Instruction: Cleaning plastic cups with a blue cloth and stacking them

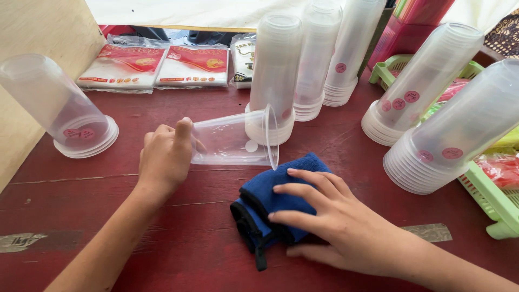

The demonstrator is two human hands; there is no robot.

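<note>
Red-painted wood forms the desk (pixel 335 140) where we work. We hold a clear plastic cup (pixel 232 141) on its side near the middle, our left hand (pixel 165 157) closed around its base, its mouth facing right. Just beside it, our right hand (pixel 330 221) rests flat on a folded blue cloth (pixel 270 203), fingers (pixel 294 189) spread wide and gripping nothing. Tall stacks of upturned clear cups (pixel 275 75) stand behind and to the right; one more stack (pixel 59 108) stands at left. Red-and-white packets (pixel 154 66) lie at the back, green baskets (pixel 494 203) to the right.
</note>
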